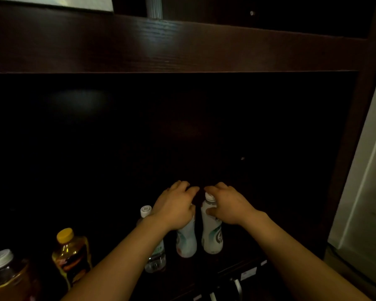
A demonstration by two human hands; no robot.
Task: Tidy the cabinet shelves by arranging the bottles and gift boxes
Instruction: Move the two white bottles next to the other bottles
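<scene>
Two white bottles stand side by side on the dark cabinet shelf (232, 260). My left hand (175, 206) grips the top of the left white bottle (186, 241), hiding its cap. My right hand (228, 206) grips the neck of the right white bottle (212, 233), with the thumb on its front, below the white cap. Both bottles are upright and nearly touching. A clear water bottle (155, 256) with a white cap stands just left of them, partly behind my left forearm.
A yellow-capped bottle (71, 255) of amber liquid and a white-capped dark bottle (8, 276) stand at the lower left. The shelf's back is dark. A wooden shelf board (182, 46) runs above. A pale wall (369, 192) lies to the right.
</scene>
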